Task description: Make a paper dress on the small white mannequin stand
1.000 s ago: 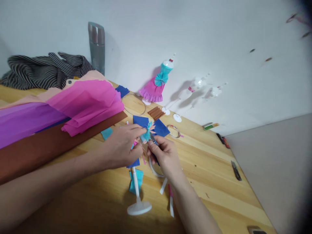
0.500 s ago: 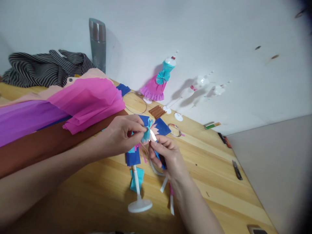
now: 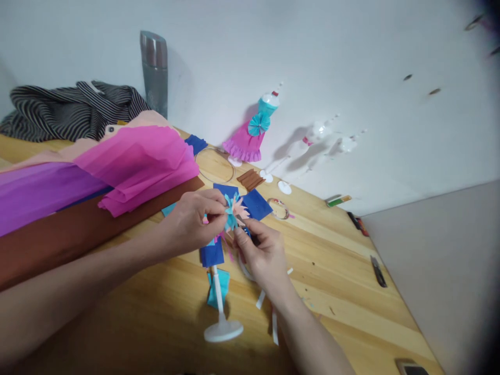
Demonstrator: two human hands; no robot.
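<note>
My left hand [image 3: 199, 216] pinches a small fringed paper flower [image 3: 231, 211] in turquoise and peach crepe paper. Close against the flower's right side is my right hand [image 3: 263, 252], closed around what look like scissors [image 3: 242, 224]; their dark handles are largely hidden by the fingers. The right thumb and forefinger reach the flower's lower petals. Below and behind both hands, a white stand [image 3: 221, 307] with a round base holds a figure wrapped in blue paper [image 3: 212, 252], its top covered by my hands. A turquoise paper piece [image 3: 219, 289] lies by the stand's pole.
Pink crepe paper [image 3: 144, 161] and brown paper [image 3: 70, 234] cover the left side. A doll form in a pink paper skirt [image 3: 246, 139] stands by the wall near two bare white stands. Folded brown paper [image 3: 250, 179], a cutter [image 3: 378, 271] and white strips [image 3: 275, 328] lie around.
The flower has turned in my left fingers, spreading its turquoise fringe. My right hand has shifted left and up against it, and the bright blade seen earlier is now mostly hidden.
</note>
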